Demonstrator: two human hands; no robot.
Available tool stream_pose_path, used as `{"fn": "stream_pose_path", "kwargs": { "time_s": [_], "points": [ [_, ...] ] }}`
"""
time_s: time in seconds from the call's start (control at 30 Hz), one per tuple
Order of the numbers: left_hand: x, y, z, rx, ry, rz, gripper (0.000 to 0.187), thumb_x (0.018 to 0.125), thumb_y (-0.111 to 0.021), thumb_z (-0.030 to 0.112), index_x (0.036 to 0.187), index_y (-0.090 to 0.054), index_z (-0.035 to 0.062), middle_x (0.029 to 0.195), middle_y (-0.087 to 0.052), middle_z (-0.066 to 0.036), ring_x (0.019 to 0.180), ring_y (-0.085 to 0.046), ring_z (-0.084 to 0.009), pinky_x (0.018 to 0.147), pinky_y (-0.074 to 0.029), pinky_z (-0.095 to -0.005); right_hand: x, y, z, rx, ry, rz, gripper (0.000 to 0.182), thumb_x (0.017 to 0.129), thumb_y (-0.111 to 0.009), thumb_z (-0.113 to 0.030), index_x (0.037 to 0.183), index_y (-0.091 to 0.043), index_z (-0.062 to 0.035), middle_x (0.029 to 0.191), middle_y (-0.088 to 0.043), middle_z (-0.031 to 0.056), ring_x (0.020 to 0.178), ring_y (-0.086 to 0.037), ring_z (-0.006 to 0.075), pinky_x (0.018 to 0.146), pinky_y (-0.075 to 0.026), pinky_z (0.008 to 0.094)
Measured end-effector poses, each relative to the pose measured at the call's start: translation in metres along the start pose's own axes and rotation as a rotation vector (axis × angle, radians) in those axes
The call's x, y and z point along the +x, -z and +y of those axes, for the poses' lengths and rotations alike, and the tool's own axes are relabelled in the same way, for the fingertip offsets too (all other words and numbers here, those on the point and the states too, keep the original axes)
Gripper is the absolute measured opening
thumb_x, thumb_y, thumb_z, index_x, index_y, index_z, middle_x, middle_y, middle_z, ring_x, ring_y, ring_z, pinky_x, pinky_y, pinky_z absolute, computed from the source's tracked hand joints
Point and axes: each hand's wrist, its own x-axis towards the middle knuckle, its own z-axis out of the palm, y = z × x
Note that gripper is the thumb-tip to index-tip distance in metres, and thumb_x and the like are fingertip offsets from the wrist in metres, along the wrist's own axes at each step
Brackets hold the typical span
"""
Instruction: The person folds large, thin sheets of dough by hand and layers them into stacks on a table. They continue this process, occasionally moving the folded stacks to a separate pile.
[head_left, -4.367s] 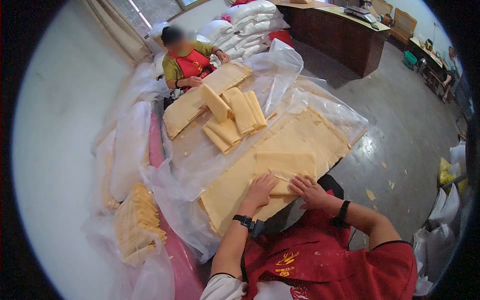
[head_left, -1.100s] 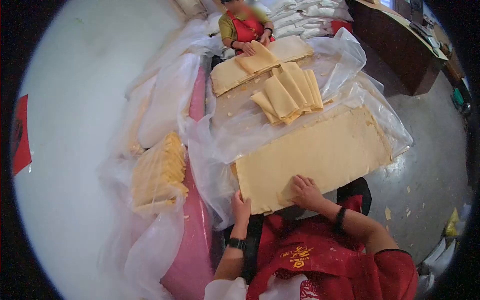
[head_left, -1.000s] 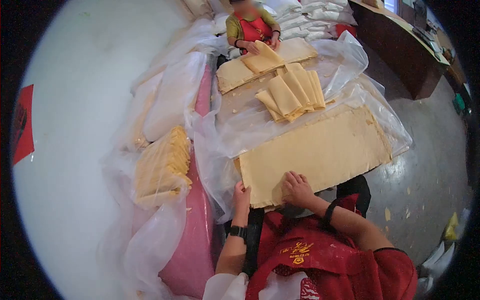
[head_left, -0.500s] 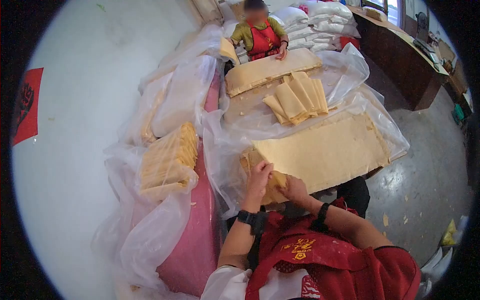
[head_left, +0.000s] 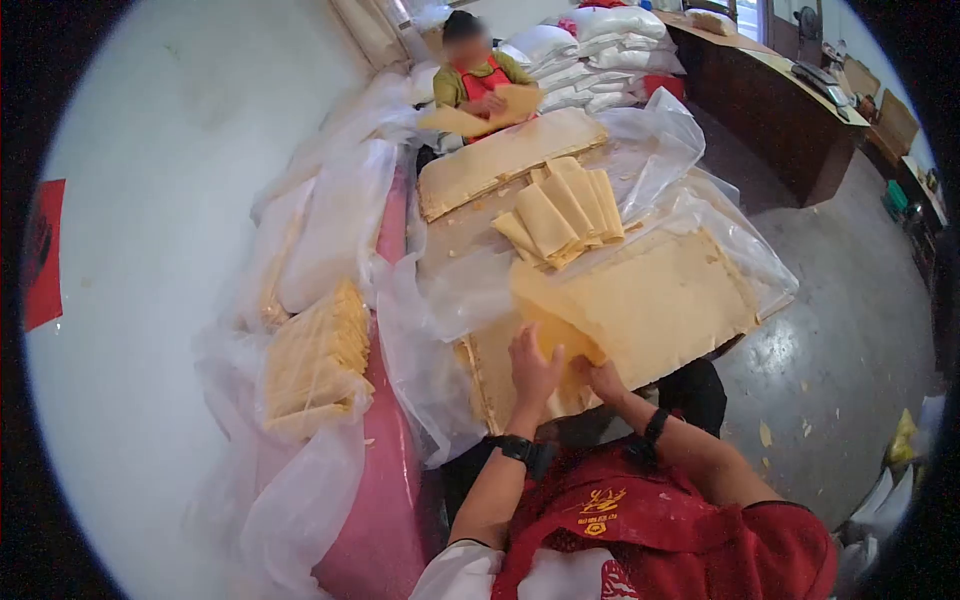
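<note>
A thin yellow sheet (head_left: pixel 565 315), resembling tofu skin, is raised and curled above the near left part of a flat stack of such sheets (head_left: pixel 675 310). My left hand (head_left: pixel 537 372) lies against the raised sheet's left side, its fingers stretched out and thumb apart. On the near edge of that sheet, my right hand (head_left: pixel 604 382) is closed, with the fingertips partly hidden by the curl. Just beyond the stack lies a pile of folded sheets (head_left: pixel 563 212).
Across the table a person (head_left: pixel 478 85) in a red apron holds another sheet (head_left: pixel 515 102) behind a long stack (head_left: pixel 510 160). Left, folded sheets (head_left: pixel 318 355) sit under plastic film (head_left: pixel 225 450) on a pink surface (head_left: pixel 375 500). White sacks (head_left: pixel 625 45) and a dark counter (head_left: pixel 770 115) stand behind.
The sheet at my hands has been lifted and curls upward over the stack. My left hand has opened out. The person opposite has raised a sheet. The view has shifted slightly.
</note>
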Motion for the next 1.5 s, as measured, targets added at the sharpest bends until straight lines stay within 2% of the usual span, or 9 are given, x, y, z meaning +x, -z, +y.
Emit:
{"fn": "stream_pose_path", "kwargs": {
  "time_s": [0.17,0.43,0.57,0.63,0.87,1.07,1.27,1.33,1.5],
  "points": [
    [0.006,-0.004,-0.022,-0.037,0.072,-0.003,0.063,0.075,-0.059,0.006,0.134,-0.038,0.0123,0.127,-0.045,-0.027,0.118,-0.043,-0.0424,0.097,-0.039,-0.0464,-0.012,-0.009,-0.018,-0.268,0.163,-0.137,0.025,0.096,-0.053,-0.021,0.112,-0.058,-0.0021,0.100,-0.063,0.0020,0.093,-0.056,0.0123,0.080,-0.047,0.0290],
    [-0.020,-0.007,-0.077,-0.045,0.106,-0.120,0.037,0.080,-0.055,0.006,0.117,-0.056,0.0053,0.111,-0.060,-0.022,0.103,-0.057,-0.0368,0.085,-0.047,-0.0429,-0.001,-0.004,-0.052,0.190,-0.318,-0.155,0.057,0.095,-0.039,-0.051,0.114,-0.059,-0.0014,0.107,-0.064,0.0086,0.096,-0.060,0.0197,0.082,-0.049,0.0385],
    [-0.014,-0.013,-0.086,-0.342,0.332,-0.164,0.031,0.086,-0.056,0.015,0.114,-0.058,0.0019,0.106,-0.063,-0.018,0.099,-0.061,-0.0303,0.083,-0.048,-0.0391,0.008,-0.011,-0.086,0.324,-0.438,-0.103,0.051,0.094,-0.040,-0.046,0.112,-0.059,-0.0032,0.108,-0.062,0.0116,0.101,-0.058,0.0240,0.086,-0.047,0.0443],
    [-0.007,0.029,-0.041,-1.147,0.824,-0.255,0.030,0.092,-0.055,0.024,0.109,-0.059,0.0003,0.101,-0.063,-0.008,0.093,-0.059,-0.0172,0.083,-0.048,-0.0317,0.004,-0.016,-0.085,0.507,-0.577,-0.272,0.042,0.094,-0.042,-0.038,0.109,-0.059,-0.0031,0.104,-0.062,0.0110,0.098,-0.059,0.0251,0.084,-0.050,0.0453],
    [-0.024,0.021,-0.083,-0.839,0.892,-0.302,0.025,0.082,-0.059,0.019,0.097,-0.060,-0.0010,0.091,-0.062,-0.009,0.083,-0.059,-0.0185,0.070,-0.048,-0.0348,-0.013,-0.041,-0.087,0.152,-0.452,-0.169,0.026,0.092,-0.054,-0.023,0.104,-0.063,-0.0012,0.095,-0.065,0.0099,0.075,-0.064,0.0202,0.069,-0.054,0.0347],
    [-0.036,0.022,-0.107,-0.205,0.762,-0.381,0.030,0.073,-0.059,0.014,0.098,-0.058,-0.0033,0.087,-0.063,-0.012,0.076,-0.061,-0.0249,0.067,-0.048,-0.0366,0.011,0.034,-0.060,0.291,-0.166,0.066,0.022,0.091,-0.057,-0.021,0.092,-0.065,-0.0004,0.084,-0.066,0.0062,0.073,-0.063,0.0179,0.066,-0.053,0.0325],
    [-0.029,0.019,-0.078,0.000,0.638,-0.269,0.046,0.073,-0.060,0.014,0.117,-0.054,0.0004,0.111,-0.059,-0.021,0.103,-0.057,-0.0358,0.087,-0.046,-0.0418,0.003,0.148,-0.061,0.139,-0.162,0.492,0.024,0.089,-0.058,-0.020,0.097,-0.064,0.0012,0.084,-0.065,0.0049,0.071,-0.062,0.0171,0.064,-0.051,0.0321],
    [-0.026,0.020,-0.051,0.450,0.182,-0.001,0.055,0.075,-0.061,0.013,0.128,-0.049,0.0041,0.131,-0.046,-0.021,0.123,-0.042,-0.0376,0.100,-0.036,-0.0481,0.008,0.175,-0.022,0.089,-0.169,0.501,0.024,0.089,-0.057,-0.020,0.097,-0.064,0.0018,0.083,-0.065,0.0046,0.071,-0.062,0.0169,0.063,-0.050,0.0313],
    [0.000,-0.040,-0.009,0.306,-0.381,-0.237,0.058,0.082,-0.058,0.018,0.137,-0.041,0.0078,0.144,-0.029,-0.020,0.134,-0.027,-0.0384,0.108,-0.024,-0.0512,0.009,0.172,0.023,-0.272,-0.175,0.503,0.028,0.086,-0.059,-0.023,0.093,-0.063,0.0038,0.073,-0.065,0.0108,0.070,-0.063,0.0242,0.064,-0.048,0.0366]
  ]
}}
